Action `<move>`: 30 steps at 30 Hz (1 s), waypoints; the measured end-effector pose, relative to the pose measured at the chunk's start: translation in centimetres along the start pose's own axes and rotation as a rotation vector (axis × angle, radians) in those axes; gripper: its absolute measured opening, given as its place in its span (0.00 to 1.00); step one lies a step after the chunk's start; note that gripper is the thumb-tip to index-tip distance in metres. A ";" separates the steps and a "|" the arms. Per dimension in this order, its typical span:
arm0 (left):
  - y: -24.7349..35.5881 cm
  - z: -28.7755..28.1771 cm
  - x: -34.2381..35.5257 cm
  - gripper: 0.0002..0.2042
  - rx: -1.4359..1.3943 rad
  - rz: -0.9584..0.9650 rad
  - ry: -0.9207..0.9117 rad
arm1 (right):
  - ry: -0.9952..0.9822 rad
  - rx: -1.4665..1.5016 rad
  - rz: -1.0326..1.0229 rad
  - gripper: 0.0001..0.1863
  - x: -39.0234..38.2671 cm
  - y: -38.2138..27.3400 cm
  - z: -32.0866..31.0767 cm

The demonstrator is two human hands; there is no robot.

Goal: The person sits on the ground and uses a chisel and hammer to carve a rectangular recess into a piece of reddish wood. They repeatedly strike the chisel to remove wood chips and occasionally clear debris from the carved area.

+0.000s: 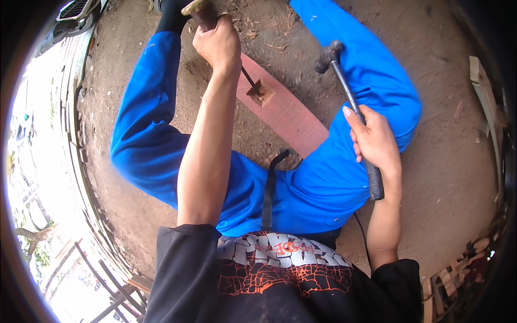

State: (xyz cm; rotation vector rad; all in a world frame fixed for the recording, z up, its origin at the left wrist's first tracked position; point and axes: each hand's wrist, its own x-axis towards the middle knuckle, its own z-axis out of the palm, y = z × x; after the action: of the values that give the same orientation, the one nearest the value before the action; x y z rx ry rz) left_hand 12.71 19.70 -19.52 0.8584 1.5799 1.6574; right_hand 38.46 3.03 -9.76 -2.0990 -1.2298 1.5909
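Note:
A reddish wooden plank lies on the ground between my legs, with a rough square recess cut in its upper face. My left hand is closed round the handle of a chisel. The chisel slants down to the right, its blade end inside the recess. Its wide, worn butt shows above my fist. In my right hand is a hammer, gripped by its dark handle. The hammer's head is raised up and to the right of the recess, apart from the chisel, over my right leg.
My legs in blue trousers are bent on both sides of the plank. Wood chips are scattered over the dirt floor. Long boards lie at the far right, and stacked wood pieces stand at the lower right.

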 end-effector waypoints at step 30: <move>1.1 -5.5 -0.7 0.05 -0.129 -0.123 0.065 | 0.043 -0.049 0.049 0.21 -0.1 -0.6 0.7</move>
State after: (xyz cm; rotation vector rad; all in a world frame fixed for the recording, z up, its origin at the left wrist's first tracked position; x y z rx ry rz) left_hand 8.49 16.03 -18.64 0.6346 1.5194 1.6926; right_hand 37.55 3.15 -9.63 -2.1977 -1.2241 1.5426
